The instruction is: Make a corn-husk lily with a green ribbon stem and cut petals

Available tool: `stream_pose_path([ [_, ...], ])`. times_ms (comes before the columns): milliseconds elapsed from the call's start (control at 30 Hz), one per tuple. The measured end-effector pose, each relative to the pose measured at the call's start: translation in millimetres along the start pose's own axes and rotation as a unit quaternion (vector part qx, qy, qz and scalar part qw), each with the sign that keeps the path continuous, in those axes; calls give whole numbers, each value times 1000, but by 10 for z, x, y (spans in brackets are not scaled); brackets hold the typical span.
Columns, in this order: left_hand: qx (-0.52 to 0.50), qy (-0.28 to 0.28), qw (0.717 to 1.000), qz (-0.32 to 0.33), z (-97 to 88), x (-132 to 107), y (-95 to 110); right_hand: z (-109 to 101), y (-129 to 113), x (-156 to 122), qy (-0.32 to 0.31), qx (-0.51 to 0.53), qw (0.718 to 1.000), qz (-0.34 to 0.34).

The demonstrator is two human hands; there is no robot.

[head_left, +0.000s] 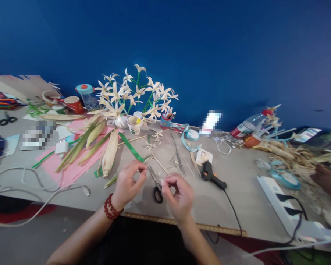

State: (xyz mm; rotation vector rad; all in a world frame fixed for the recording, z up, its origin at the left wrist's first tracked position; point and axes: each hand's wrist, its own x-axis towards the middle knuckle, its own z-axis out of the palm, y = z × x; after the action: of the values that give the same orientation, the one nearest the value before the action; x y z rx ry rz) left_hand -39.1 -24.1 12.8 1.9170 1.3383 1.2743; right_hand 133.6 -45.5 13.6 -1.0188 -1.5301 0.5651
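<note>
My left hand, with a red bead bracelet at its wrist, is closed in a pinch over the table front. Facing it, my right hand also pinches with thumb and forefinger. Whatever thin thing they hold is too small to make out. Between and below them lie scissors with black handles, partly hidden. Just beyond are a green ribbon and a bent pale stalk. Dried corn husks rest to the left. Pale husk flowers on green stems stand in a paper cup.
A black glue gun lies right of my hands, its cable crossing the table edge. Farther right are a white power strip, blue ribbon rolls and another person's hand. White cables loop at left over pink paper.
</note>
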Motion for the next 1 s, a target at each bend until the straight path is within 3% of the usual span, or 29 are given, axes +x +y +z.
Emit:
stream_pose_path([
  [67, -58, -64, 996, 3, -22, 7, 75, 2, -8, 6, -18, 7, 1000, 19],
  [133, -61, -79, 995, 30, -5, 13, 158, 18, -14, 11, -29, 5, 999, 22],
  [233, -24, -47, 995, 82, 65, 20, 216, 47, -17, 7, -26, -4, 1000, 12],
  [367, 24, -11, 992, 122, 90, 24, 145, 38, -7, -15, -16, -13, 1000, -13],
  [500, 40, 27, 996, 73, -15, 42, 86, -22, 8, -21, 30, 15, 999, 11],
  [567, -13, -20, 999, 39, -55, 51, 122, -38, 9, -10, 19, 19, 999, 32],
  [667, -52, -82, 994, 50, -36, 62, 225, -20, -7, 11, -2, 18, 999, 37],
  [833, -19, -44, 996, 81, 98, 57, 303, 41, -48, 23, 1, 10, 1000, 18],
  [1000, 43, 15, 993, 107, 128, 19, 183, 60, -17, -28, 23, -3, 1000, -17],
])
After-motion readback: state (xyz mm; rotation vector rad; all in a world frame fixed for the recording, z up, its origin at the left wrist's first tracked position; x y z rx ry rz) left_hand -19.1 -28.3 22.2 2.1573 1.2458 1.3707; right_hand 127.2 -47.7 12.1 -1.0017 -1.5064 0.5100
